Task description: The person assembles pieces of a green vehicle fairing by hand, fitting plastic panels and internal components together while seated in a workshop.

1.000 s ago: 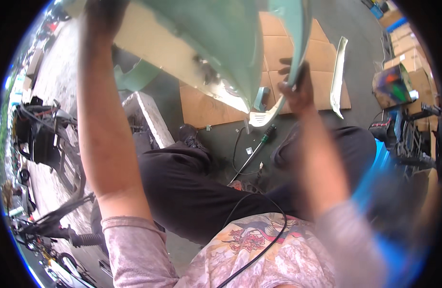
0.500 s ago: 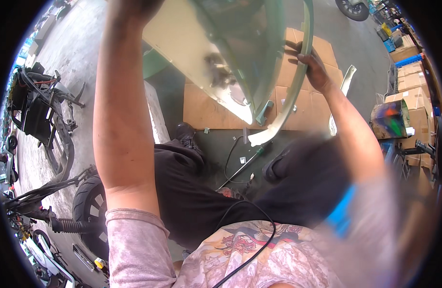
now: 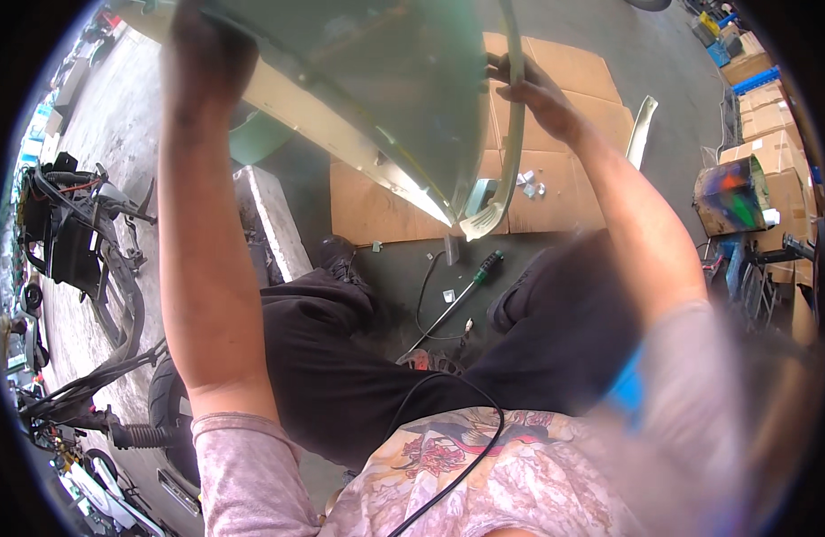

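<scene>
The big pale green curved plastic body panel (image 3: 385,98) sits higher and closer to the camera than it did a second ago, filling the top middle of the view, with its pointed lower tip hanging over the near edge of the flattened brown cardboard sheets (image 3: 555,170) on the grey concrete floor (image 3: 663,54). The right hand (image 3: 529,85) has slid up the panel's thin right rim, fingers curled round that edge; a second back it was lower down near the tip. The left hand (image 3: 206,45) is clamped on the panel's upper left side, though it's blurred, so I can't see exactly how the fingers wrap. My read: the panel is fully off the ground and being turned over or looked at from the inside, all its weight on two hands. Counting: one panel, two hands on it, one green-handled screwdriver (image 3: 466,286) lying on the dark mat between the knees, a few small white clips (image 3: 530,183) on the cardboard, one loose white trim strip (image 3: 641,130) at the cardboard's right edge, one white foam block (image 3: 269,219) to the left, and a stack of cardboard boxes (image 3: 770,116) along the right.
</scene>
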Demonstrator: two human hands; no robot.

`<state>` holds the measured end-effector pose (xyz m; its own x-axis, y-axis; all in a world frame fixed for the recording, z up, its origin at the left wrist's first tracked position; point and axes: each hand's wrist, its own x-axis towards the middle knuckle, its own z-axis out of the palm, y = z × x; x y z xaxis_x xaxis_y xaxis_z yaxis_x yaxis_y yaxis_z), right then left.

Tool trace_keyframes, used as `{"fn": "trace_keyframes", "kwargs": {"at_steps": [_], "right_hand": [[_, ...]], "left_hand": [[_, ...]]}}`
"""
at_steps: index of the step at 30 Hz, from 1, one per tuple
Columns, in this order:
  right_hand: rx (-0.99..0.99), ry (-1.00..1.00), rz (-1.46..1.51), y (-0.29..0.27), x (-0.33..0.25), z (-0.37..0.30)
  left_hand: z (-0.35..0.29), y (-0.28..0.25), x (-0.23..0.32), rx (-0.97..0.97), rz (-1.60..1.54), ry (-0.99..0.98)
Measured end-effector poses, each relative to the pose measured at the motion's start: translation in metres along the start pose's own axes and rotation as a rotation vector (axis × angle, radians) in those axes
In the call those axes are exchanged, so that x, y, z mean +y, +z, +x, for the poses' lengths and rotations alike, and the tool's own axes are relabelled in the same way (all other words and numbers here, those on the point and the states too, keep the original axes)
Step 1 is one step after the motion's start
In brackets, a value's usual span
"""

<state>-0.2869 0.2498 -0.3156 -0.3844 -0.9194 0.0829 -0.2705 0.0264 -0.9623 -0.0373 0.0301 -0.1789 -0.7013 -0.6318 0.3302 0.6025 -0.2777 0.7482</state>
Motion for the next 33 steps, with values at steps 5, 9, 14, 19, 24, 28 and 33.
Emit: {"fn": "trace_keyframes", "kwargs": {"at_steps": [5, 9, 14, 19, 24, 28, 33], "right_hand": [[-0.011, 0.025, -0.116, -0.008, 0.002, 0.001], [0.011, 0.027, 0.008, 0.008, -0.023, -0.012], [0.005, 0.006, 0.035, 0.000, -0.020, -0.045], [0.025, -0.009, -0.107, 0.018, -0.019, -0.084], [0.147, -0.011, -0.020, 0.049, -0.019, -0.122], [0.238, -0.050, 0.077, 0.066, -0.007, -0.133], [0.255, -0.079, 0.166, 0.084, 0.004, -0.131]], "left_hand": [[-0.020, -0.002, -0.020, 0.058, 0.823, 0.264], [0.011, -0.067, -0.018, 0.389, 0.208, 0.180], [-0.007, 0.019, -0.039, 0.283, 0.671, 0.447], [0.007, 0.012, -0.048, 0.198, 0.503, 0.435], [0.005, 0.019, -0.048, 0.129, 0.526, 0.434], [0.003, 0.016, -0.041, 0.069, 0.478, 0.354], [-0.005, 0.012, -0.031, 0.048, 0.502, 0.293]]}}
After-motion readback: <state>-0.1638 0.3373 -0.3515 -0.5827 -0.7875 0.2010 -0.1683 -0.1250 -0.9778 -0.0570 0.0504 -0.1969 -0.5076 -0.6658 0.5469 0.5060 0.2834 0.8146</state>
